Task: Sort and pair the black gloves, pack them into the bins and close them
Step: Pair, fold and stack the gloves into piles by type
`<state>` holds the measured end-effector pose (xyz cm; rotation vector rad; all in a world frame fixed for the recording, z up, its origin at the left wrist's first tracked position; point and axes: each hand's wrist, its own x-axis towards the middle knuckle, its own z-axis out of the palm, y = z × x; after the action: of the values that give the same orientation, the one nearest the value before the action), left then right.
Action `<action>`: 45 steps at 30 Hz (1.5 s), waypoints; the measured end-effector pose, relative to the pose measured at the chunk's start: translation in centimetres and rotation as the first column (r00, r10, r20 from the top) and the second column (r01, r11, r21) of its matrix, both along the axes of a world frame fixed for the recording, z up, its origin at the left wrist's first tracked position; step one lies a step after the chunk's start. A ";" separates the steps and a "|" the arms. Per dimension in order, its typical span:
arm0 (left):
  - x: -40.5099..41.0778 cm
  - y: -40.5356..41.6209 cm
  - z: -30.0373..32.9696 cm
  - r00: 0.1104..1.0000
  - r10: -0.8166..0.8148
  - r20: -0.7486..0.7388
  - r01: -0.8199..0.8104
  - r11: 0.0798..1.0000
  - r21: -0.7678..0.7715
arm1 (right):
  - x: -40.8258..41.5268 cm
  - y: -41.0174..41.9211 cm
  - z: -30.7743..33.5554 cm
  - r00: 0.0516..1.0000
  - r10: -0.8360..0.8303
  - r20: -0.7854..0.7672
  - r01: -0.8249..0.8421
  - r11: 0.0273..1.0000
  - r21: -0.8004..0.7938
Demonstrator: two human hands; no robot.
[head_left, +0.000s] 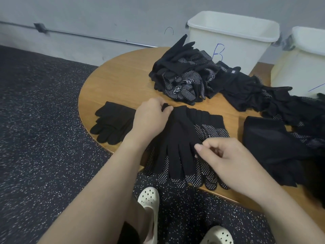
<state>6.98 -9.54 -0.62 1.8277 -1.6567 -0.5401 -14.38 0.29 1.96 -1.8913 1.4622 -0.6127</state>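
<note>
Both grips pinch glove (177, 138): left hand (151, 117) cuff, right hand (223, 155) fingers.

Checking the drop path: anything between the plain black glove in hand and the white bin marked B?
Yes. The heap of dotted black gloves sits on the round wooden table, directly between the plain black knit glove pinched by the left hand and right hand and the white plastic bin marked B; it must be carried over.

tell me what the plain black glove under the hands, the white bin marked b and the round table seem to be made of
Plain black glove: soft knit fabric, matte, ribbed at the cuff.
White bin marked B: likely moulded plastic, smooth, with a rolled rim.
Round table: wood or wood-look laminate, with faint grain and a satin sheen.
</note>
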 end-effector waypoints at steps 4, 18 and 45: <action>0.2 0.1 0.2 0.998 -0.032 -0.059 0.032 0.999 0.002 | -0.8 -0.2 0.1 0.985 -0.088 0.151 0.087 0.996 0.015; 1.2 3.4 1.7 0.985 -0.098 -0.140 0.105 0.994 0.038 | -0.2 -0.4 0.0 0.996 -0.087 0.032 0.085 0.995 0.044; 2.4 3.2 2.2 0.803 0.021 -0.596 0.086 0.985 0.150 | 1.8 2.4 2.4 0.999 -0.006 0.054 -0.002 0.989 0.150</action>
<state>9.40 -6.35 1.60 1.5112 -1.2291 -1.1713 -12.53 2.71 4.36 -1.7444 1.4345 -0.5357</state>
